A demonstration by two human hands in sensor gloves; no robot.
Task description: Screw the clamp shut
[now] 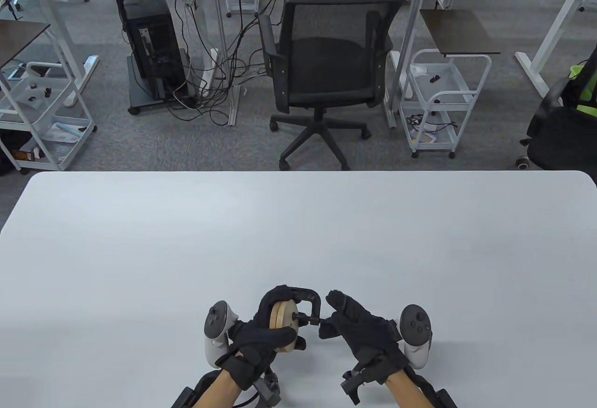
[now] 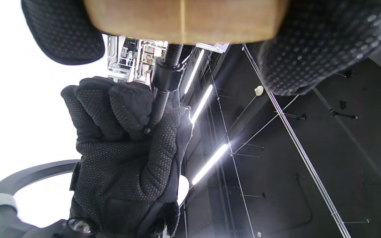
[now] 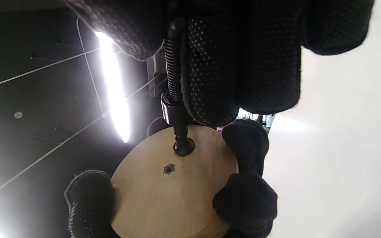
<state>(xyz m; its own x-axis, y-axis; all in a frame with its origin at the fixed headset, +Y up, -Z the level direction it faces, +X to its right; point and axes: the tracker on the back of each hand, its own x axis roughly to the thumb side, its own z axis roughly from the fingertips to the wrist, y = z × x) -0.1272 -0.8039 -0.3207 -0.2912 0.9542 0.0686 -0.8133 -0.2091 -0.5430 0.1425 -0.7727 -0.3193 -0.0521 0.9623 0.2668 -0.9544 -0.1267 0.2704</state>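
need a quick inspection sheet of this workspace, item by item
surface: pale grey table, bare where it shows.
job's things: black metal C-clamp around two stacked round wooden discs; its threaded screw has its pad on the disc face.
clutter: nothing seen on the table.
hands: left hand grips the discs by their edge; right hand pinches the outer end of the screw.
cables: tangle of black cables on the floor under the far desk.
surroundings: black mesh office chair, white wire trolleys, black computer stand.
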